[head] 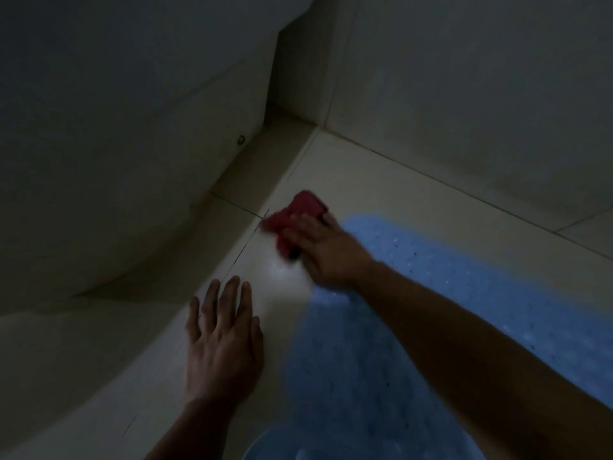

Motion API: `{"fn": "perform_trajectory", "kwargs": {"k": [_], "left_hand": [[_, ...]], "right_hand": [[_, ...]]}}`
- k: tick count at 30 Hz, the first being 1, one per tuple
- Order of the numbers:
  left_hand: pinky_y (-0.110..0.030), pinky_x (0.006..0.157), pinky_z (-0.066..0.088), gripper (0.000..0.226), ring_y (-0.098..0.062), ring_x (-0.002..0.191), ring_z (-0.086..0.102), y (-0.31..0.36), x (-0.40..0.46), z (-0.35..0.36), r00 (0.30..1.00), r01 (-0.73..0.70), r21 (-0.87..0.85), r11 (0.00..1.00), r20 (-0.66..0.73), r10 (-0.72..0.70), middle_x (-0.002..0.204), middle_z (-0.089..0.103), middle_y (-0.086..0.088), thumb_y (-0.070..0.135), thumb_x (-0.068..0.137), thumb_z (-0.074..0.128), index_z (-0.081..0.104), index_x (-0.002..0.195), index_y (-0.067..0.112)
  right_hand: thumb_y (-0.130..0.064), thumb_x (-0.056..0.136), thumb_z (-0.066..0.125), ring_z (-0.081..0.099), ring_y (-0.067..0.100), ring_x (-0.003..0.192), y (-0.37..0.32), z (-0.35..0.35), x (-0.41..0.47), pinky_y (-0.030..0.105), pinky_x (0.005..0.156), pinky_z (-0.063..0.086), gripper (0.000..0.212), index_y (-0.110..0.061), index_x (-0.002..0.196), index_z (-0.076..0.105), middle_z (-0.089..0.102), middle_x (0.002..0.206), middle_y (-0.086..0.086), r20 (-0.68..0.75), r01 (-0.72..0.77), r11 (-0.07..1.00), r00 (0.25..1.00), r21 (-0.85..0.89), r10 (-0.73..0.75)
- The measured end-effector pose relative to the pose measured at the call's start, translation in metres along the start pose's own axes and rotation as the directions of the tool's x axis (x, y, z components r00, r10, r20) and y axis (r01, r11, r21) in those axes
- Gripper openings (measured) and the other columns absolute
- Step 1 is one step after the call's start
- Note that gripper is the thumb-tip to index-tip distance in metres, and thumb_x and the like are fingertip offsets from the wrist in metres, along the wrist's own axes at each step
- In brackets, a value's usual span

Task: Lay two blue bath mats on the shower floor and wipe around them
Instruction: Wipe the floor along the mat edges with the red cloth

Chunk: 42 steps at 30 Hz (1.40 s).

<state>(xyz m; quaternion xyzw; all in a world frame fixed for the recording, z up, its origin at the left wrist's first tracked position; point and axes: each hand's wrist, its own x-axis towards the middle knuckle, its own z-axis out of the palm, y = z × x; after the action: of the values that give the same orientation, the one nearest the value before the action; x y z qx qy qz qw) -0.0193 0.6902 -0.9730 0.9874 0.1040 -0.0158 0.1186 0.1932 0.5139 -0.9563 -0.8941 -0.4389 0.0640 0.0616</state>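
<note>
A blue dotted bath mat (481,293) lies flat on the pale tiled shower floor (381,180), stretching from the centre to the lower right. My right hand (328,250) presses a red cloth (298,214) onto the tiles just past the mat's far left corner. The cloth is blurred. Flat on the bare floor left of the mat rests my left hand (222,340), fingers spread and holding nothing. My right forearm crosses over the mat and hides part of it. A second blue piece (275,443) shows at the bottom edge; I cannot tell whether it is another mat.
The scene is dim. A large white curved fixture (116,161) fills the left side and overhangs the floor. Tiled walls (464,78) meet in a corner behind the cloth. A bright wet patch (282,270) glints on the tile between my hands.
</note>
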Motion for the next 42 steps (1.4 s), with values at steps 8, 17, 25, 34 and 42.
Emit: {"fn": "perform_trajectory", "kwargs": {"k": [8,17,25,34,42], "left_hand": [[-0.053,0.127,0.004,0.065,-0.022,0.158,0.001,-0.001,0.001,0.005,1.0,0.016,-0.008,1.0,0.026,-0.016,0.169,0.02,-0.003,0.05,0.103,0.018,0.024,0.161,0.021],[-0.061,0.119,0.019,0.059,-0.031,0.145,0.033,0.053,0.054,-0.011,0.998,0.065,0.048,0.997,-0.006,-0.064,0.151,0.045,-0.005,0.053,0.096,0.026,0.05,0.145,0.028],[-0.057,0.126,0.002,0.078,-0.03,0.157,-0.011,0.135,0.081,0.042,0.949,-0.31,0.002,0.951,0.061,0.31,0.171,-0.01,-0.005,0.065,0.101,0.014,0.005,0.164,0.019],[-0.056,0.126,0.004,0.075,-0.027,0.158,-0.007,0.136,0.08,0.04,0.947,-0.316,0.012,0.949,0.069,0.315,0.171,-0.004,-0.003,0.063,0.102,0.015,0.004,0.164,0.022],[-0.056,0.127,0.003,0.077,-0.026,0.157,-0.013,0.142,0.08,0.033,0.945,-0.314,0.02,0.949,0.101,0.311,0.171,-0.009,-0.005,0.065,0.1,0.006,-0.001,0.163,0.022]], "right_hand": [[-0.036,0.104,0.032,0.006,0.031,0.155,0.058,-0.017,0.003,0.057,0.124,0.004,0.058,-0.024,0.159,0.02,0.008,0.168,0.01,0.068,-0.602,0.796,0.799,0.061,0.598],[-0.036,0.108,0.031,-0.009,0.03,0.155,0.06,-0.027,0.006,0.056,0.122,-0.006,0.055,-0.03,0.16,0.014,-0.01,0.168,0.008,0.243,-0.632,0.765,0.767,0.123,0.594],[-0.034,0.108,0.031,-0.009,0.03,0.155,0.063,-0.03,0.003,0.058,0.121,-0.006,0.055,-0.03,0.16,0.015,-0.009,0.169,0.006,0.247,-0.607,0.779,0.788,0.155,0.564],[-0.04,0.091,0.041,0.053,0.025,0.129,0.1,-0.048,-0.057,0.04,0.108,0.044,0.052,-0.052,0.142,0.044,0.053,0.146,-0.003,-0.038,-0.527,0.806,0.831,0.269,0.555],[-0.045,0.088,0.041,0.067,0.019,0.096,0.191,-0.051,-0.285,0.032,0.091,0.054,0.048,-0.064,0.132,0.046,0.058,0.128,-0.007,-0.197,-0.826,0.472,0.43,0.308,0.881]]}}
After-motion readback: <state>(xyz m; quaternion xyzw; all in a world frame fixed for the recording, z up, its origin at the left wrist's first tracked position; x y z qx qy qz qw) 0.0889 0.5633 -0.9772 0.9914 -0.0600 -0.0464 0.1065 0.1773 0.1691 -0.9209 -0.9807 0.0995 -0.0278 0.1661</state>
